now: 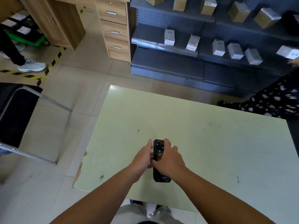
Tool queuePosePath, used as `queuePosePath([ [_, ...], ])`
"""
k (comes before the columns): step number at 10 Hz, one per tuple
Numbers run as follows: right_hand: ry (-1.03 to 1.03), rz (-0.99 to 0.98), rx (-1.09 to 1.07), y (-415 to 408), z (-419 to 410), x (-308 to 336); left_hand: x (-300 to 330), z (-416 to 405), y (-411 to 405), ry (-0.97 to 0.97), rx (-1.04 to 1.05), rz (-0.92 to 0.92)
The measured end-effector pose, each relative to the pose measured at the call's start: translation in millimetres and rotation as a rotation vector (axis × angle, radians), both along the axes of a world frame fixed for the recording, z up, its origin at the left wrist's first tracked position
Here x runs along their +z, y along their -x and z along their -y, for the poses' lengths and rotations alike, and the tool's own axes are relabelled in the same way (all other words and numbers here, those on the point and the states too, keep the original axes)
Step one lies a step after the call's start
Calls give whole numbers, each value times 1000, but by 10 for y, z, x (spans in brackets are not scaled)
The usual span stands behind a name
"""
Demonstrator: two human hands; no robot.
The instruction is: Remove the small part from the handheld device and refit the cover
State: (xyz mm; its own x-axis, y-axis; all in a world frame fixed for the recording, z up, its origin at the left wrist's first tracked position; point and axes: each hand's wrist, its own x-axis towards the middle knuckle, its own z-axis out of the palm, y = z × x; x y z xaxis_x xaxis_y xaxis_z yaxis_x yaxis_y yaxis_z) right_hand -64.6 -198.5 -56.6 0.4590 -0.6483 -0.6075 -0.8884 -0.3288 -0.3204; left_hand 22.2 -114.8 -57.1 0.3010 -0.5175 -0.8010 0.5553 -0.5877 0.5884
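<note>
A black handheld device [159, 149] lies lengthwise on the pale green table [210, 143], its back open so the inner compartment shows. My right hand [170, 160] lies over the device's right side and middle, fingers curled around it. My left hand [143, 156] presses against the device's left edge, thumb and fingertips at its side, where a small pale part shows between them. The device's lower end [161, 177] sticks out below both hands. No separate cover is visible; the hands hide much of the device.
A black chair with a metal frame [19, 117] stands left of the table. Grey shelves with small boxes [218, 47] and a wooden drawer unit [115, 29] stand behind. A person in patterned clothing [278, 99] stands at the table's far right corner; another person's leg and shoe [31, 66] show far left.
</note>
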Motion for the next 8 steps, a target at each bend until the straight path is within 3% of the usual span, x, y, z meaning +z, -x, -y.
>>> queuePosePath([
  [1,47,-36,15,-115,-47,-187,-179,-174,-134,-89,41,86],
  [5,161,-103,88,-343,-159,-561,-580,-610,-229,-160,64,52],
  [7,53,-138,127,-287,-41,-353,-508,-593,-192,-112,-29,119],
  [8,21,90,28,-185,274,26,-472,-578,-168,-143,-64,145],
])
